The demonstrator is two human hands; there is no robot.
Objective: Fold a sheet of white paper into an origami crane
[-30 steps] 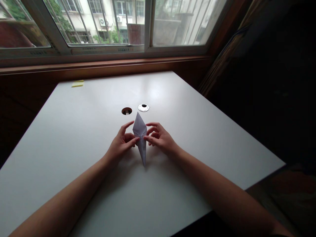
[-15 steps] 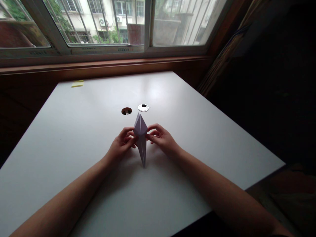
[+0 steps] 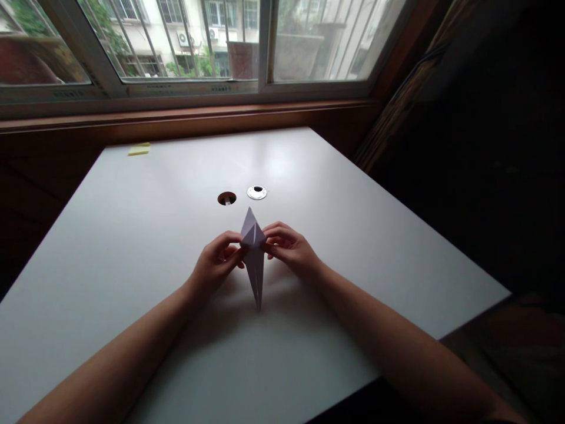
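A folded sheet of pale paper [image 3: 255, 256], long and kite-shaped, is held over the white table top. Its lower end narrows to a long point toward me, with a crease or slit down the middle. At its upper end one flap points away and a nearer flap stands lower in front of it. My left hand [image 3: 220, 257] pinches the left corner of the folded paper between thumb and fingers. On the opposite corner my right hand [image 3: 289, 244] has the same kind of pinch. Some fingers of both hands are hidden behind the paper.
The white table [image 3: 353, 253] stands against a window [image 3: 189, 41] with bars outside. Beyond the paper are a round cable hole [image 3: 226, 198] and a silver grommet cover [image 3: 256, 192]. Yellow sticky notes [image 3: 139, 149] lie at the far left edge.
The nearer top flap has come down toward me and apart from the far flap. The paper's lower tip has shifted slightly toward me. Both hands keep their hold.
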